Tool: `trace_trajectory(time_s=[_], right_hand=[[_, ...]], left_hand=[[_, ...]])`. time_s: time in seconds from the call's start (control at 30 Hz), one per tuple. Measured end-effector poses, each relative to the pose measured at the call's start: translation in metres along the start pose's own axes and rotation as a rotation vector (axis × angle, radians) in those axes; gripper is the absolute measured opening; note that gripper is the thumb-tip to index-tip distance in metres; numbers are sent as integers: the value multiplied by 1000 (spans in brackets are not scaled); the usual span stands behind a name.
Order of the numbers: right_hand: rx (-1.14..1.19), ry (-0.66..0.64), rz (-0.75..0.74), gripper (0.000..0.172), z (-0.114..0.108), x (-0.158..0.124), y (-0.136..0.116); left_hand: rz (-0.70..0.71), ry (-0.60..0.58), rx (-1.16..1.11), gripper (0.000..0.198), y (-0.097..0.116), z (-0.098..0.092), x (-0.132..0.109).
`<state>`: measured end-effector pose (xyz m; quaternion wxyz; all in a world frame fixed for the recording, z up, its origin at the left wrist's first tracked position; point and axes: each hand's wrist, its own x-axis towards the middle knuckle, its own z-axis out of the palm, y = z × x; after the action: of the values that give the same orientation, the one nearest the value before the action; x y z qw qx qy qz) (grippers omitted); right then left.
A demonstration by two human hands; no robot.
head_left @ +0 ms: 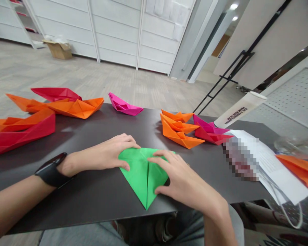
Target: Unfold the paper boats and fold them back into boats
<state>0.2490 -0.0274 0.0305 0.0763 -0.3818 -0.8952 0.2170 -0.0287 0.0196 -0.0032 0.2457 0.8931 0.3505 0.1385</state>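
A sheet of green origami paper (137,172), folded to a kite-like shape with its point towards me, lies on the dark table (92,194). A seam runs down its middle. My left hand (111,152) holds the paper's left side, thumb on top and fingers curled at the far edge. On the right side, my right hand (182,174) grips it, fingertips by the central seam and thumb at the slanted edge. Part of the paper's right side is hidden under that hand.
Folded paper boats stand around: orange boats (181,131) and pink-red boats (212,131) ahead right, a magenta boat (124,104) at the far edge, orange and red boats (23,133) at left. A white cylinder (238,111) and a white paper bag (267,160) lie right.
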Motion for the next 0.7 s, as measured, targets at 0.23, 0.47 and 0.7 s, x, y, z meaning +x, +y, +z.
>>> trace_trajectory(time_s=[0.23,0.47,0.7], right_hand=[[-143,153,61,93,5,-3,15],[-100,170,53,76,2,-1,11],[-134,123,53,53,6,-11,5]], left_hand=[[99,40,94,56,1,2,-1],[62,19,146,45,11,-4,-1],[238,-68,180,20,20,-7,-7]])
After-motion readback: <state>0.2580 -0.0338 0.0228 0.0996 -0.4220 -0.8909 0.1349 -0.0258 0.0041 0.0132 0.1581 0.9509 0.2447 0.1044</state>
